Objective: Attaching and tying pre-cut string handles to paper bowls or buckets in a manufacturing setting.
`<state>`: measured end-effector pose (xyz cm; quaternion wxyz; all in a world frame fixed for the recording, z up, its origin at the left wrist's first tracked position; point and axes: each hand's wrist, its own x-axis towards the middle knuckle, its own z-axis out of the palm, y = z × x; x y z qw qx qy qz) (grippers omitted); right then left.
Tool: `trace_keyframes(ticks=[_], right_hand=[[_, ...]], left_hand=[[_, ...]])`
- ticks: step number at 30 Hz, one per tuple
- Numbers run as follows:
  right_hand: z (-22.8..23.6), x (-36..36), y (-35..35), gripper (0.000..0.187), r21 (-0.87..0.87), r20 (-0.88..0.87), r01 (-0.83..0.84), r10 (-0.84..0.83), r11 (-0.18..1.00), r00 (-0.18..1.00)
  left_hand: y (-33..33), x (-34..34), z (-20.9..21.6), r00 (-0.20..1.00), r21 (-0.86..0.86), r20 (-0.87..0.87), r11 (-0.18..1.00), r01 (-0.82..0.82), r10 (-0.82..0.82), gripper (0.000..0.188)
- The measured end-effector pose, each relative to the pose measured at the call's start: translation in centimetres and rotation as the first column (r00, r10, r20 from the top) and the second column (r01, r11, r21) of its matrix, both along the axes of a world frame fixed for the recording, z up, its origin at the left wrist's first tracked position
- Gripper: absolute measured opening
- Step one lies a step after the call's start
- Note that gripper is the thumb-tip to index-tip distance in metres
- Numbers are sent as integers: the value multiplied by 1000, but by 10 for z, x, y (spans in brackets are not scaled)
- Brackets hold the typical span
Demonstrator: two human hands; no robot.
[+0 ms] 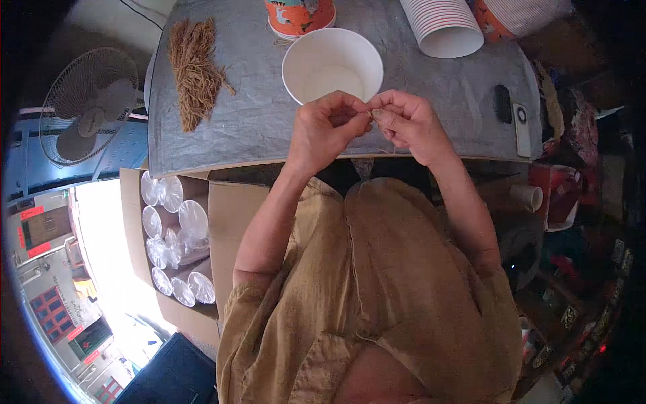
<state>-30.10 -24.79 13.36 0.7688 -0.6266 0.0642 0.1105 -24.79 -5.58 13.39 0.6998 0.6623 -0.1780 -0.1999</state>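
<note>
My left hand (326, 128) and my right hand (414, 124) meet over the near edge of the table, thumbs and forefingers pinched together. A tiny bit of something thin shows between the fingertips, too small to name. Just beyond them stands a wide white paper tub (333, 60), its inside facing up, with the fingers overlapping its near rim. Behind the tub is an orange patterned paper tub (301, 17), cut off by the upper edge. A bundle of brown, fibrous strands (193, 74) lies on the left of the table.
Stacked paper tubs (444, 27) lie at the far right of the grey-covered table (249, 128). A black handset (502, 103) and a white device (521, 129) sit nearby. At left are a fan (91, 108) and a cardboard box (235, 215) beside plastic-wrapped stacks (193, 219).
</note>
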Motion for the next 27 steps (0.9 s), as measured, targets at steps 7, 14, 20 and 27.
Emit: trace_keyframes(ticks=[7,14,20,27], right_hand=[[0,3,-2,8,-230,186,-66,110,971,976],[-9,1,1,16,153,5,15,-16,988,1000],[0,0,-1,21,176,-27,81,-77,981,997],[1,3,5,21,-210,148,89,-58,974,987]], left_hand=[[3,1,3,997,3,-75,999,34,-34,7],[1,3,-6,996,-115,-80,993,26,-36,6],[3,5,-3,989,-158,-138,987,36,-58,6],[2,5,-2,992,-98,-119,994,41,-52,7]])
